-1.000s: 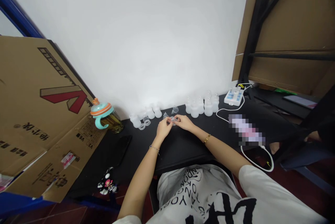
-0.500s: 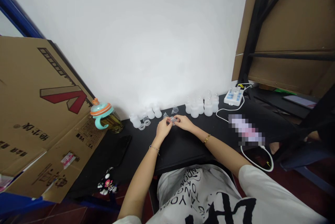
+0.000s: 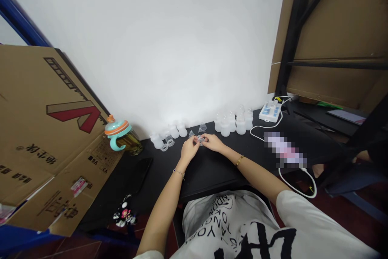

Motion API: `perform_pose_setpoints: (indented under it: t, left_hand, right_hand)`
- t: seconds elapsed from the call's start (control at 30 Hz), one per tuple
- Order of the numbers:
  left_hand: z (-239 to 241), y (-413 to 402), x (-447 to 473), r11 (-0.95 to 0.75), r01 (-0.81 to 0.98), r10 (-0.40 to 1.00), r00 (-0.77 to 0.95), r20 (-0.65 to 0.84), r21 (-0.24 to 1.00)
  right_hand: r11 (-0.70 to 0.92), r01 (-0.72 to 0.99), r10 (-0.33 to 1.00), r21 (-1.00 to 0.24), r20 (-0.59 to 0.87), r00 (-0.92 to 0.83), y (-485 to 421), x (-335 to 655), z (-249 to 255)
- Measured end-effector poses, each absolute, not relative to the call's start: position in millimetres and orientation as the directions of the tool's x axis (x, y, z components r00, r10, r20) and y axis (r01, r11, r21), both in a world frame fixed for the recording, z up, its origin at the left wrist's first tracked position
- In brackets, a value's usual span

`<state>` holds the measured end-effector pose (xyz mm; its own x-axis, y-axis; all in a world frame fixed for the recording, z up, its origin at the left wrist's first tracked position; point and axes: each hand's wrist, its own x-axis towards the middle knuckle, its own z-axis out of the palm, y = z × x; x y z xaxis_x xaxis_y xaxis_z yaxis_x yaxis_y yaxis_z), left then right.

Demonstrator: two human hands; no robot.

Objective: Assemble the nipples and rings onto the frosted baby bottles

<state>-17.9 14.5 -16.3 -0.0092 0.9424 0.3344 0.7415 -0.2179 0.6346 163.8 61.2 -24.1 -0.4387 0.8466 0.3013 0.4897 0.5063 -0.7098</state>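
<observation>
My left hand (image 3: 189, 149) and my right hand (image 3: 212, 142) meet over the black table, fingers closed on a clear bottle collar ring (image 3: 201, 140) from both sides. Whether a nipple sits inside that ring is too small to tell. Just behind the fingers lie clear bottle nipples (image 3: 202, 127). Left of my hands are loose clear rings (image 3: 164, 147) and several milky-white small bottles (image 3: 157, 141) without tops. To the right, several white bottles (image 3: 241, 126) with clear domed tops stand upright in a group.
A teal-and-orange lidded jug (image 3: 118, 131) stands at the left, beside a big cardboard box (image 3: 45, 129). A dark phone (image 3: 142, 174) with a charm (image 3: 125, 212) lies near it. On the right are a white power strip (image 3: 270, 112), a cable and a blurred-out device (image 3: 285, 150).
Almost nothing differs. Both hands stay around the ring, with only a slight shift of fingers and of the camera view.
</observation>
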Motion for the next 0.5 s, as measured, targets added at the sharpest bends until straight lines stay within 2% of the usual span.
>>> perform_pose_setpoints:
  t: [0.5]
  left_hand:
    - [-14.4,13.5,-16.8,-0.207,0.753,0.945,-0.011,0.327,0.625]
  right_hand:
    - [0.524,0.478,0.837,-0.705,0.324,-0.44,65.9,163.8,-29.2]
